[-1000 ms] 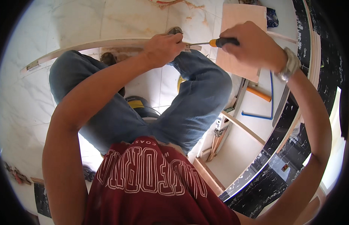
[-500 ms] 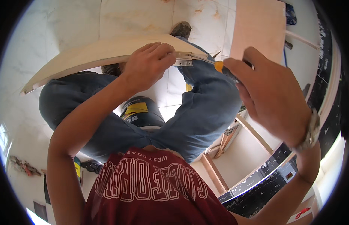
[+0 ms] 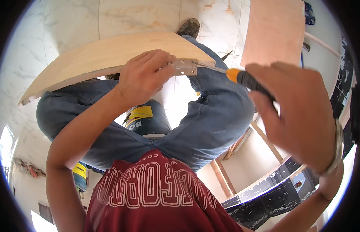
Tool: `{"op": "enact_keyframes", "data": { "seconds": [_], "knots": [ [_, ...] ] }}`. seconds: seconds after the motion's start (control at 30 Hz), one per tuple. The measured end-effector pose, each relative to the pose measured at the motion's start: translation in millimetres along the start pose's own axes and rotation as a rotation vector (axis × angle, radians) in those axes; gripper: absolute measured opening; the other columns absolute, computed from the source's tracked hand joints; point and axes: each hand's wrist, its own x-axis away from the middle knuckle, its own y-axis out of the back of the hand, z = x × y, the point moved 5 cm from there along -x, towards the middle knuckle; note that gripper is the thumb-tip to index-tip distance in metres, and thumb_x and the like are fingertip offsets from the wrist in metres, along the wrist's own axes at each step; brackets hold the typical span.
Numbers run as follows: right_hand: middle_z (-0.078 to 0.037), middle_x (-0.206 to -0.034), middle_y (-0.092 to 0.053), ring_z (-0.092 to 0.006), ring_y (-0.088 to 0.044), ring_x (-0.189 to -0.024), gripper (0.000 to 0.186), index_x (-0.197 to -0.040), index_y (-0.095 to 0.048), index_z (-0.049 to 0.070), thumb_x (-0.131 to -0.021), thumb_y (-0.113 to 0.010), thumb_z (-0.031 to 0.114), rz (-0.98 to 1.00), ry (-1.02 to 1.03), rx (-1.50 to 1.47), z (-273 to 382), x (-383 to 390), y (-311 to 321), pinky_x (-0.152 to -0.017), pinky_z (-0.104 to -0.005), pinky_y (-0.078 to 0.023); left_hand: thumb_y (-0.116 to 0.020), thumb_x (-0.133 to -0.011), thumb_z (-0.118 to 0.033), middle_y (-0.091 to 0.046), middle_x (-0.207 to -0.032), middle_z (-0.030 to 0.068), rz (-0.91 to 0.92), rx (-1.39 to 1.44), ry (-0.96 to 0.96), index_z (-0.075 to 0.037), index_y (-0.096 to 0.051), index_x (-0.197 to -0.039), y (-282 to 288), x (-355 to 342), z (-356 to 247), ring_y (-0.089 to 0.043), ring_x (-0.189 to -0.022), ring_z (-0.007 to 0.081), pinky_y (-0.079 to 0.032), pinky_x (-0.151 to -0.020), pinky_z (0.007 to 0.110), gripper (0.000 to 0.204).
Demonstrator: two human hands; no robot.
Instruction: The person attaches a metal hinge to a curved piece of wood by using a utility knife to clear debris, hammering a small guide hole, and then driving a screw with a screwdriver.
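Observation:
A pale wooden panel point(image 3: 102, 50) lies across my bent legs in jeans. A metal hinge point(image 3: 186, 67) sits at its near edge, toward the right end. My left hand point(image 3: 146, 75) is closed on that edge at the hinge's left side, its fingertips partly hiding the hinge. My right hand point(image 3: 290, 110) grips a screwdriver point(image 3: 235, 75) with a yellow and black handle. The screwdriver's shaft reaches left to the right part of the hinge; whether the tip touches a screw is too small to tell.
A bucket point(image 3: 147, 120) stands between my legs, and my shoe point(image 3: 187, 28) is beyond the panel. A pinkish board point(image 3: 272, 27) lies at back right. An open white compartment with wooden strips point(image 3: 249, 170) and black marble-patterned surfaces point(image 3: 276, 201) are at right. A yellow-labelled container point(image 3: 79, 176) is at lower left.
The panel has tipped to show its broad face, with more of the hinge visible. My left hand has moved down and slightly left; my right hand has moved down and rightward with the screwdriver.

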Motion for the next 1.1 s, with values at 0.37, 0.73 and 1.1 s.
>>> {"op": "enact_keyframes", "data": {
  "seconds": [0.37,0.73,1.1],
  "knots": [
    [-0.008,-0.099,-0.063,-0.0225,-0.066,-0.085,0.034,-0.117,-0.069,0.008,-0.083,-0.070,0.009,-0.039,0.183,0.486,29,3,11,-0.067,-0.0352,-0.052,-0.076,-0.084,-0.012,-0.072,-0.113,0.0014,0.018,-0.062,0.004,-0.011,-0.073,-0.102,-10,-5,1,-0.069,-0.095,0.0222,-0.057,-0.079,0.037,0.018],
    [-0.011,-0.082,-0.064,-0.0290,-0.070,-0.079,0.026,-0.110,-0.070,0.009,-0.086,-0.070,0.018,0.000,0.207,0.585,36,-2,4,-0.068,-0.0394,-0.055,-0.073,-0.088,-0.016,-0.072,-0.112,0.0011,0.090,-0.055,0.065,-0.011,-0.071,-0.099,-17,-4,6,-0.070,-0.096,0.0233,-0.058,-0.076,0.038,0.013],
    [-0.010,-0.086,-0.069,-0.0264,-0.070,-0.084,0.030,-0.116,-0.068,0.007,-0.089,-0.069,0.018,-0.065,0.305,0.459,20,-3,-5,-0.074,-0.0414,-0.055,-0.072,-0.088,-0.016,-0.071,-0.104,-0.0011,0.080,-0.090,0.061,-0.011,-0.070,-0.097,-19,-2,7,-0.069,-0.092,0.0219,-0.057,-0.071,0.039,0.010]
  ]
}}
